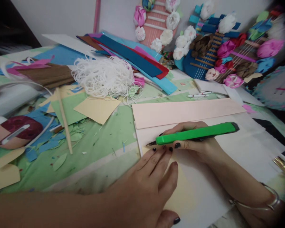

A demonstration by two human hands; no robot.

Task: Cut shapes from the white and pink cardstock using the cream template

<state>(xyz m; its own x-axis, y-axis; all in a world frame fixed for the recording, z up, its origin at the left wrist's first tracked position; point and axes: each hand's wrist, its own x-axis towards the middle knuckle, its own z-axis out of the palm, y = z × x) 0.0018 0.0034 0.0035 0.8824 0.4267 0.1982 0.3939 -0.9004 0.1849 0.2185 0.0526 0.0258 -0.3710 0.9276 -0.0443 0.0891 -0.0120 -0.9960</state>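
Observation:
My right hand (197, 142) is closed around a green cutter knife (185, 133) with a dark end. The knife's thin dark tip points left and meets a pale cream sheet of paper (182, 183). My left hand (149, 177) lies over this sheet with fingers stretched out, the fingertips just below the knife's tip. Under the cream piece is a larger white sheet (218, 202). A long folded strip of pale pink paper (185, 111) lies just beyond my right hand. How far the blade is out cannot be made out.
On the green tablecloth (102, 145) lie a tangle of white string (104, 76), a wooden stick (63, 122), a maroon and pink glue gun (16, 131) and paper scraps (59, 139). Behind are folded coloured papers (130, 55) and guitar-shaped crafts (201, 60) with paper flowers.

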